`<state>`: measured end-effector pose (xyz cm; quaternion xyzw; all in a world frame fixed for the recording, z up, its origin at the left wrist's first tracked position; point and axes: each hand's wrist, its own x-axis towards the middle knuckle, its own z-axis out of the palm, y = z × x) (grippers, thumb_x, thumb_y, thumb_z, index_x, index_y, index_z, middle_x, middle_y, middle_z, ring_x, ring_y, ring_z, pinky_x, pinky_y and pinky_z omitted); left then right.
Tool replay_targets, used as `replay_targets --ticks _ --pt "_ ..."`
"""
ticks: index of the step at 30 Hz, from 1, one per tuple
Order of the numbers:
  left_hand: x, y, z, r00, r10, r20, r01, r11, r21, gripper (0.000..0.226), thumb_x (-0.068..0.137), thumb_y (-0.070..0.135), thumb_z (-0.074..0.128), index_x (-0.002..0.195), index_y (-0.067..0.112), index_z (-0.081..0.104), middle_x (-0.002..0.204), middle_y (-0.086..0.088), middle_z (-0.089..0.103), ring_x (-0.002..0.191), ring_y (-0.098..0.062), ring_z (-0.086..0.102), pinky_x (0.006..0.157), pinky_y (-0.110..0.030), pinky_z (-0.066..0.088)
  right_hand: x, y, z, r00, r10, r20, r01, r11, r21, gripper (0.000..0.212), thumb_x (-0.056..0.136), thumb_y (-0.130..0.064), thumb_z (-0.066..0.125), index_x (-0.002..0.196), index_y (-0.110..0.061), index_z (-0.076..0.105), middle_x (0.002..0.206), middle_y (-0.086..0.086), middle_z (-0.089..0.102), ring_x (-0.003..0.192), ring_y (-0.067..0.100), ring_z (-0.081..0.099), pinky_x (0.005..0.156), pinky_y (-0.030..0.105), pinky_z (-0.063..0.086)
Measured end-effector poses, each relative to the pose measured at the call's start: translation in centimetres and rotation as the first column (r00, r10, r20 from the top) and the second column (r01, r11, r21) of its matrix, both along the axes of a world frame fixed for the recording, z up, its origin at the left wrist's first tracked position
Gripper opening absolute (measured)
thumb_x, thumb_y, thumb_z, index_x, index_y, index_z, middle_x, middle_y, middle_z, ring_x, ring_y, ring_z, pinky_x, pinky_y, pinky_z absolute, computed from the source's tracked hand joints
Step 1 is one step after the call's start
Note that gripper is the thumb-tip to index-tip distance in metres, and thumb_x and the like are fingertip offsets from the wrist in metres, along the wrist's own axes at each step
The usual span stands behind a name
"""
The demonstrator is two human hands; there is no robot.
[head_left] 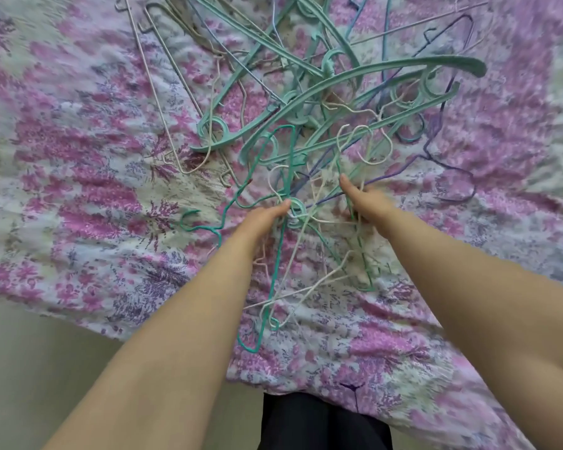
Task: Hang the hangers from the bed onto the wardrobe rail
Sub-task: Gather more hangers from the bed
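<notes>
Hangers (tangled) in both hands

Bed is covered in matt, crinkled floral cloth. Broad teal hangers appear to be moulded plastic; thin hangers are noted as coated wire.

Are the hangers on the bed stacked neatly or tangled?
Tangled. The hangers lie crisscrossed in a loose pile on the floral bedspread, hooks and bars interlocked; both the left hand and right hand grip wire ones at its near edge.
</notes>
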<state>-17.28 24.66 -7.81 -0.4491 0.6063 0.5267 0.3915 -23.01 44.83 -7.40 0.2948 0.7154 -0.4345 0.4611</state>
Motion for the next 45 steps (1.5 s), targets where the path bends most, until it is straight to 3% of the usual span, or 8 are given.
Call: replay_targets --ticks 4,7,11,14,18,23,32,45 --pt "-0.9 2.9 0.9 0.992 0.004 -0.124 -0.005 1.0 -0.006 0.045 0.08 0.044 0.073 0.112 0.015 0.061 0.102 0.0 0.066 0.08 -0.007 0.059 0.063 -0.023 0.044 0.9 -1.5 -0.4 0.979 -0.191 0.076 0.201 0.964 -0.172 0.039 0.085 -0.056 0.06 0.099 -0.02 0.062 0.067 -0.002 0.048 0.049 0.008 0.046 0.048 0.022 0.04" --pt "0.6 4.1 1.6 0.982 -0.009 -0.187 0.001 0.999 -0.045 0.032 0.084 0.023 0.072 0.112 0.012 0.062 0.091 0.0 0.068 0.071 -0.009 0.06 0.056 -0.016 0.046 2.8 -1.0 0.0 0.946 -0.302 0.116 0.318 0.934 -0.164 0.018 0.091 -0.031 0.059 0.078 -0.019 0.061 0.062 -0.001 0.051 0.036 0.005 0.044 0.037 0.016 0.032" --pt "4.5 5.2 3.3 0.969 -0.124 -0.214 0.096 0.986 -0.135 0.022 0.082 0.019 0.07 0.101 0.013 0.063 0.09 0.0 0.067 0.075 -0.012 0.061 0.061 -0.012 0.047 6.8 0.0 1.6 0.88 -0.408 0.243 0.458 0.864 -0.209 0.012 0.094 -0.015 0.051 0.091 -0.021 0.061 0.073 -0.002 0.062 0.051 0.006 0.058 0.05 0.02 0.051" --pt "7.3 5.8 5.5 0.966 -0.14 -0.219 0.102 0.98 -0.173 0.028 0.073 0.026 0.07 0.096 0.011 0.07 0.087 -0.003 0.071 0.081 -0.017 0.066 0.072 -0.023 0.053 9.6 0.1 3.7 0.911 -0.356 0.208 0.396 0.895 -0.203 0.017 0.092 -0.011 0.047 0.091 -0.022 0.06 0.072 -0.001 0.055 0.052 0.004 0.051 0.048 0.016 0.04" --pt "10.8 5.4 9.2 0.953 -0.195 -0.231 0.152 0.97 -0.191 0.008 0.083 0.014 0.065 0.076 0.017 0.061 0.063 0.002 0.058 0.057 -0.013 0.055 0.049 -0.017 0.044 12.8 0.6 7.4 0.918 -0.308 0.248 0.376 0.876 -0.301 0.023 0.094 -0.012 0.045 0.095 -0.022 0.066 0.079 0.007 0.064 0.063 0.017 0.06 0.061 0.029 0.052" --pt "15.8 6.2 13.7 0.95 -0.148 -0.276 0.083 0.969 -0.235 0.014 0.075 0.027 0.069 0.067 0.024 0.058 0.065 0.002 0.06 0.063 -0.019 0.057 0.059 -0.03 0.044 17.1 1.0 12.0 0.945 -0.302 0.128 0.326 0.909 -0.26 0.022 0.094 -0.015 0.048 0.11 -0.015 0.064 0.08 0.01 0.066 0.05 0.015 0.061 0.053 0.027 0.05" --pt "22.0 8.5 24.0 0.894 0.102 -0.436 -0.154 0.984 -0.086 0.025 0.08 0.017 0.073 0.104 0.019 0.064 0.095 -0.007 0.071 0.082 -0.024 0.067 0.071 -0.035 0.053 21.4 3.0 22.2 0.964 -0.251 -0.094 0.209 0.923 -0.323 0.023 0.094 -0.014 0.052 0.112 0.0 0.056 0.082 0.018 0.067 0.056 0.023 0.066 0.062 0.035 0.056" --pt "30.6 7.0 34.2 0.847 0.134 -0.514 -0.204 0.976 -0.082 0.037 0.071 0.034 0.077 0.095 0.008 0.068 0.082 -0.009 0.071 0.072 -0.02 0.065 0.07 -0.036 0.054 27.9 2.3 29.5 0.937 -0.276 -0.213 0.168 0.893 -0.418 0.019 0.088 -0.007 0.055 0.106 -0.006 0.051 0.091 0.015 0.061 0.071 0.021 0.064 0.053 0.027 0.051"
